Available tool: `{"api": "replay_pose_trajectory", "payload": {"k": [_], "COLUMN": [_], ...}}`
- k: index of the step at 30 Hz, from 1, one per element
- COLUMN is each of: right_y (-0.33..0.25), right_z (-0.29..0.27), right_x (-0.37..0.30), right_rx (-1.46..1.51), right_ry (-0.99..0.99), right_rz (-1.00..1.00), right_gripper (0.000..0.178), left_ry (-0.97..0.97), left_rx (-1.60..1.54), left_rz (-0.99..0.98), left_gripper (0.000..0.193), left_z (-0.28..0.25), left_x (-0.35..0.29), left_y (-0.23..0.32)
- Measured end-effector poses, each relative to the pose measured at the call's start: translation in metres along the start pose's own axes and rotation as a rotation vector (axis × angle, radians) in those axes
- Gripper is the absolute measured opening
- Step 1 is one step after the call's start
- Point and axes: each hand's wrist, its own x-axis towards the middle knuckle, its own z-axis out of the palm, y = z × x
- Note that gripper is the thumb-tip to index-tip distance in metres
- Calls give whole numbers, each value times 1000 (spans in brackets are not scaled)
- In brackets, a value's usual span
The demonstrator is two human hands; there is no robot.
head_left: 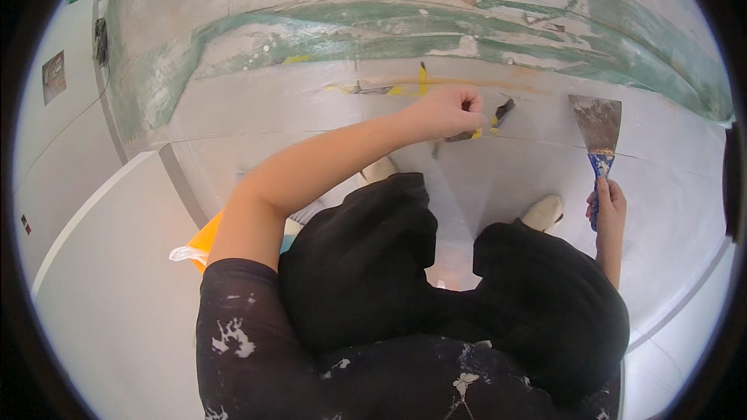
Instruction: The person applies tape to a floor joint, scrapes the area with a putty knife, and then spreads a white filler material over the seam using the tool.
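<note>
My left hand (447, 114) hangs over the grey floor with its fingers closed in a pinch. What they hold, if anything, is too small to make out. Just under it is a dark and yellow scrap of tape (464, 137); I cannot tell whether the fingers touch it. A second torn scrap of black and yellow tape (504, 112) lies right of the hand. In my right hand (613, 201) is a putty knife (597, 124), gripped by its worn blue handle, its wide stained blade pointing away from me.
Worn green and whitish sheeting (373, 27) crosses the floor ahead. More yellow tape bits (423, 78) stick to the floor before it. A white panel (124, 264) stands at my left, with an orange bag or bucket (204, 239) beside my left arm. My shoe (543, 213) shows below my right knee.
</note>
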Motion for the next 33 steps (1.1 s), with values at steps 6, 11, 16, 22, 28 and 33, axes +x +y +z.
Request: {"api": "replay_pose_trajectory", "payload": {"k": [6, 11, 16, 22, 28, 33], "right_y": [19, 17, 19, 11, 19, 11], "right_z": [-6, -6, -7, -5, -8, -4], "right_x": [3, 5, 8, 5, 7, 5], "right_rx": [65, 69, 64, 51, 50, 47], "right_ry": [24, -20, -23, -10, -21, -5], "right_rz": [18, 38, -21, -3, 18, 26], "right_gripper": [30, 30, 29, 31, 32, 32], "left_ry": [-81, -334, -260, -231, -159, -255], "left_rx": [878, 1239, 1312, 1493, 1582, 1288], "left_rz": [331, 411, 434, 634, 919, 772], "left_gripper": [24, 43, 57, 50, 31, 19], "left_z": [2, -14, 2, 16, 21, 8], "left_x": [0, -24, -32, -42, -32, -11], "left_y": [-20, -70, -96, -95, -119, -110]}}
